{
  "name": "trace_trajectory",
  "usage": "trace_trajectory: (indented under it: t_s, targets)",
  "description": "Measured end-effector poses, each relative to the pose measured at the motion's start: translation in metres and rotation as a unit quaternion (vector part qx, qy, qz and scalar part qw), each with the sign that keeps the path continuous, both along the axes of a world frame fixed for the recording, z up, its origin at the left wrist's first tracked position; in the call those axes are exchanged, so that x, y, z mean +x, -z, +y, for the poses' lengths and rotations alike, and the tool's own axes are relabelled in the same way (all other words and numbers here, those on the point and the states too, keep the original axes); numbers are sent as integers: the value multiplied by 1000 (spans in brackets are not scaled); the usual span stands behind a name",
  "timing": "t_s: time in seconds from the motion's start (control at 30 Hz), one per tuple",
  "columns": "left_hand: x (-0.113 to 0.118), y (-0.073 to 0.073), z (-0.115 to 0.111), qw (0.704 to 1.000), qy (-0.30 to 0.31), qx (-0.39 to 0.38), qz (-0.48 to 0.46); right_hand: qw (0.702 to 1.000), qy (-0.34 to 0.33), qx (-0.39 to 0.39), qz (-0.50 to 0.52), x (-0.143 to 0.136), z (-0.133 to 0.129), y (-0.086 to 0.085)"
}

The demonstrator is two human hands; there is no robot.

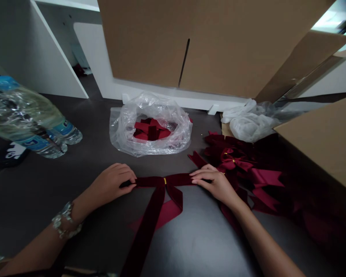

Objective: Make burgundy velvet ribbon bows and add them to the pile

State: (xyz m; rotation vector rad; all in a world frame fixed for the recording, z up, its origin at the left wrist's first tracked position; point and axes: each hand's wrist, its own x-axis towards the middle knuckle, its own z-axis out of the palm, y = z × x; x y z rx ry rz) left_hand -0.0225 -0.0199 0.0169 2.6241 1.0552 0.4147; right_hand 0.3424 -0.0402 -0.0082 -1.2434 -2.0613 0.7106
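Note:
A dark red velvet bow with a gold tie at its centre is stretched level above the dark table. My left hand pinches its left loop between thumb and fingers. At the other end, my right hand pinches the right loop. Two ribbon tails hang from the middle toward me; one is long and runs off the lower edge, while the shorter one is folded and shows a brighter satin side. A pile of similar red bows lies just beyond and to the right of my right hand.
An open clear plastic bag holding red ribbon pieces stands behind the bow. Wrapped water bottles lean at the left. A large cardboard sheet rises at the back, with crumpled white plastic and a cardboard box at the right.

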Motion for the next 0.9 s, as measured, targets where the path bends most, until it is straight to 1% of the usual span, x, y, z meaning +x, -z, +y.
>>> trace_trajectory:
  t_s: [0.1,0.23,0.37,0.5,0.63,0.77,0.83,0.9]
  targets:
    - [-1,2,1,1000,1,-13,-14,1000,8,-6,3,-1,0,-1]
    - [-1,3,2,999,-1,-37,-31,999,38,-14,24,-2,-1,0]
    - [-2,4,3,997,4,-53,-47,999,30,-29,15,-1,-3,0]
    - [-4,4,6,995,4,-86,-55,997,31,-59,29,0,-3,-2]
    - [-4,3,7,991,-21,-113,-64,996,30,-71,32,0,-4,-3]
    - [-4,3,6,989,-62,-126,-38,994,38,-84,64,1,-4,1]
    - [-4,3,6,989,-67,-127,-29,991,47,-91,83,1,-4,3]
    - [-4,3,6,990,-57,-123,-30,990,54,-91,89,1,-3,3]
